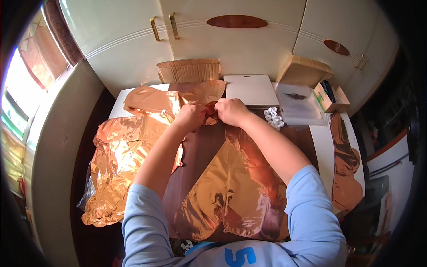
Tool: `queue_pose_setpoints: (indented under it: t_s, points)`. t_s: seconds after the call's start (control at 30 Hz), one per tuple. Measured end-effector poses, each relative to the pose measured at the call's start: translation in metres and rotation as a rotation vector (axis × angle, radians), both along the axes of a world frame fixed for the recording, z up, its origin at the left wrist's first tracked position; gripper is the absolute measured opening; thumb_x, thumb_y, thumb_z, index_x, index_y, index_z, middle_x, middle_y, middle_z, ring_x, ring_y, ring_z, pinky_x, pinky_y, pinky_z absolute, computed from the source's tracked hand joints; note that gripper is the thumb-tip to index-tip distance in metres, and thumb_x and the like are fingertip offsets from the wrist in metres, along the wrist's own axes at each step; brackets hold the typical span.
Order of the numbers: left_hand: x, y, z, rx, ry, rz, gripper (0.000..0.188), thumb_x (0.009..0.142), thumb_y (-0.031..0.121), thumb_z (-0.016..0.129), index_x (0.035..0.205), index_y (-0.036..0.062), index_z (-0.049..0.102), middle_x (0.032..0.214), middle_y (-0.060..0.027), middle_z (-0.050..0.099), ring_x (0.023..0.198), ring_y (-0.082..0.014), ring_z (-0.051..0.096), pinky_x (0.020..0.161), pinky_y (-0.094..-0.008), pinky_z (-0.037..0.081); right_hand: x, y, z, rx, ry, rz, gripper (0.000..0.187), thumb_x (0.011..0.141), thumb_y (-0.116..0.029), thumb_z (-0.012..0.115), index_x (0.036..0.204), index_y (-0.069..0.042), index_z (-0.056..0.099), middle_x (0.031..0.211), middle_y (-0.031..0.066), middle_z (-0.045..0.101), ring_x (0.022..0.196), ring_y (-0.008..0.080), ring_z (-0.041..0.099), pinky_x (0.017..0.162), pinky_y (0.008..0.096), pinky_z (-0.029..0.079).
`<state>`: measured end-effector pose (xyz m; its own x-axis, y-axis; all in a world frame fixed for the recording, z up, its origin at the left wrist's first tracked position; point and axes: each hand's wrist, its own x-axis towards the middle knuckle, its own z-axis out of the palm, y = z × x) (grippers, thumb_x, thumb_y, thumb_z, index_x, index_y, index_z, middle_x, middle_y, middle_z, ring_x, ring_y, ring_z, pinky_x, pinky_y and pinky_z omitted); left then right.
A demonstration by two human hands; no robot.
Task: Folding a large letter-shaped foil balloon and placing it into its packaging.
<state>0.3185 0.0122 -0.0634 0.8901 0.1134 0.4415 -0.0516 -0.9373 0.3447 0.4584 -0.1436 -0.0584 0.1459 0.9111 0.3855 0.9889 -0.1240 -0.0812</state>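
Note:
My left hand (192, 116) and my right hand (232, 112) meet at the far middle of the table. Both are closed, with fingers pinching a gathered bit of copper-coloured foil (211, 109) between them. A flat, shiny foil balloon (227, 191) spreads from below my hands toward my body, with two rounded lobes at its near end. Whether the pinched bit belongs to it, I cannot tell. More flat foil balloons (122, 147) lie crumpled in a pile left of my left forearm, and one rounded piece reaches behind my hands.
Small white plastic pieces (273, 118) are heaped right of my right hand. Beyond them sit a white flat box (250, 86), a clear plastic bag (300, 107) with dark thin bits, and a small carton (331, 98) holding a black object. Another foil strip (344, 164) hangs at the right edge.

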Motion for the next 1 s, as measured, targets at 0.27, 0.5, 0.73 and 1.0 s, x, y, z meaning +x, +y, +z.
queue_pose_setpoints:
  t_s: [0.27, 0.5, 0.73, 1.0]
  points:
    - [-0.004, 0.001, 0.003, 0.024, -0.119, -0.029, 0.022, 0.078, 0.004, 0.062, 0.094, 0.0085, 0.076, 0.098, -0.013, 0.07, 0.094, -0.0315, 0.067, 0.085, -0.0387, 0.054, 0.003, 0.01, 0.033, -0.225, 0.267, -0.102, 0.011, 0.081, -0.014, 0.064, 0.085, -0.007, 0.072, 0.087, 0.0139, 0.071, 0.083, 0.0326, 0.067, 0.077, 0.0429, 0.054]
    - [-0.002, -0.01, 0.016, -0.032, 0.017, 0.113, 0.026, 0.078, 0.002, 0.058, 0.1, 0.006, 0.073, 0.094, -0.0173, 0.07, 0.088, -0.035, 0.067, 0.081, -0.0414, 0.054, 0.002, 0.014, 0.031, -0.258, 0.176, -0.058, 0.012, 0.083, -0.013, 0.061, 0.084, -0.007, 0.071, 0.087, 0.0153, 0.07, 0.083, 0.0339, 0.067, 0.076, 0.0443, 0.053]
    - [-0.004, -0.023, 0.027, -0.026, -0.088, 0.018, 0.022, 0.081, 0.004, 0.059, 0.1, 0.0051, 0.071, 0.093, -0.0165, 0.07, 0.085, -0.0351, 0.067, 0.078, -0.0418, 0.054, -0.005, 0.02, 0.029, 0.039, 0.172, -0.013, 0.009, 0.084, -0.011, 0.058, 0.085, -0.005, 0.066, 0.088, 0.0148, 0.068, 0.087, 0.0342, 0.066, 0.074, 0.0444, 0.053]
    - [0.004, -0.007, 0.007, -0.095, -0.035, 0.177, 0.023, 0.082, 0.018, 0.067, 0.102, 0.0059, 0.071, 0.086, -0.0167, 0.07, 0.08, -0.0353, 0.068, 0.075, -0.0432, 0.054, -0.016, 0.022, 0.02, 0.141, 0.234, -0.009, 0.009, 0.085, -0.007, 0.053, 0.091, -0.004, 0.059, 0.09, 0.0166, 0.066, 0.083, 0.0356, 0.067, 0.07, 0.0464, 0.053]
